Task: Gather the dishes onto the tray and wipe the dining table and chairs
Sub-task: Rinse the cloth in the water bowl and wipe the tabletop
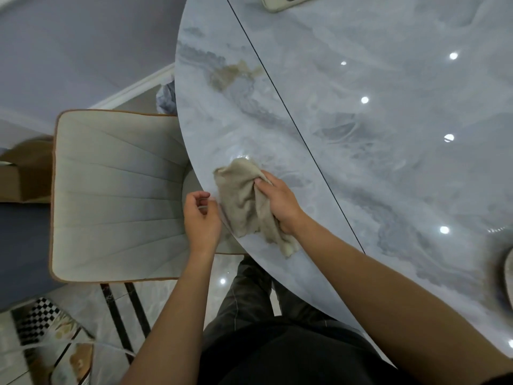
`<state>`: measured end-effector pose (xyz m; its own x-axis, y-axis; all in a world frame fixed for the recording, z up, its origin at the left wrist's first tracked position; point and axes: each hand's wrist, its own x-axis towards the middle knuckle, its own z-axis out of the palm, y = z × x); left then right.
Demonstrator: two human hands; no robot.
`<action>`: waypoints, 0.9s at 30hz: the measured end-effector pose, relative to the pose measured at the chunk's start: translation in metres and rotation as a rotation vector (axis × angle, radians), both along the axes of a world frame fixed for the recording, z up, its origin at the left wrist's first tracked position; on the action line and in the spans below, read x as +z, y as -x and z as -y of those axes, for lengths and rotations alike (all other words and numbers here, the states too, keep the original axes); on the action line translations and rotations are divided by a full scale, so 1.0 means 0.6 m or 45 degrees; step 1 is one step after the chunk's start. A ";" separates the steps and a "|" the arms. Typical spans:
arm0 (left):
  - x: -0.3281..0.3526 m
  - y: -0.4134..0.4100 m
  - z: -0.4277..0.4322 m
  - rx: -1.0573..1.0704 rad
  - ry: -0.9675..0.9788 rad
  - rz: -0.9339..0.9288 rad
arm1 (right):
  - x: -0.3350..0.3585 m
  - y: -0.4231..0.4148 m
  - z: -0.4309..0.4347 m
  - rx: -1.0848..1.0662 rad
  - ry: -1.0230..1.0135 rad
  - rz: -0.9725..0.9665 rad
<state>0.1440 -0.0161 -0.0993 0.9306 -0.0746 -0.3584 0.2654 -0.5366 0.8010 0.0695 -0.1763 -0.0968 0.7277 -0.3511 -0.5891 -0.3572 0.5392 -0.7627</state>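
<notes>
A beige cloth (244, 201) lies bunched on the glossy grey marble table (388, 134), close to its curved left edge. My right hand (280, 202) grips the cloth and presses it on the tabletop. My left hand (201, 218) hovers just off the table edge, beside the cloth, fingers loosely curled with nothing clearly in them. A cream upholstered chair (116, 195) stands to the left, its seat partly tucked under the table.
A brownish stain (233, 75) marks the tabletop farther up near the edge. A pale tray corner (283, 2) shows at the top, and a dish rim (508, 270) at the right edge. A cardboard box (22, 173) sits on the floor at left.
</notes>
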 end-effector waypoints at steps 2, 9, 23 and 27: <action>0.012 0.000 0.002 -0.027 0.011 0.039 | 0.007 0.005 0.005 -0.135 -0.355 0.014; 0.059 0.010 0.022 -0.105 0.130 0.018 | 0.056 0.029 0.034 -0.239 -0.781 -0.006; 0.099 0.042 0.087 -0.377 0.621 -0.758 | 0.103 0.067 0.064 0.057 -0.217 -0.089; 0.090 0.037 0.095 -0.423 0.574 -0.909 | 0.100 0.080 0.070 0.177 -0.209 -0.104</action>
